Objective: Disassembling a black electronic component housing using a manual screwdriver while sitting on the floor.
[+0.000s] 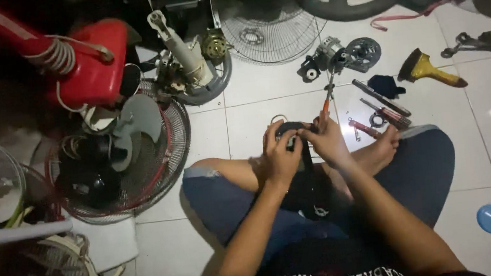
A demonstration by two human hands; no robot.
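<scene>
I sit cross-legged on a white tiled floor. My left hand (279, 153) grips a dark rounded fan part (290, 129) held above my lap. My right hand (327, 141) presses against the same part from the right and holds an orange-handled tool (327, 98) that points away from me. Which kind of tool it is I cannot tell. Both hands touch each other around the part, and most of it is hidden by my fingers.
A fan grille with grey blades (134, 148) lies at the left beside a red fan base (88, 66). Another grille (268, 26), a small motor (339, 56), a yellow brush (426, 69) and loose hand tools (382, 108) lie on the floor ahead.
</scene>
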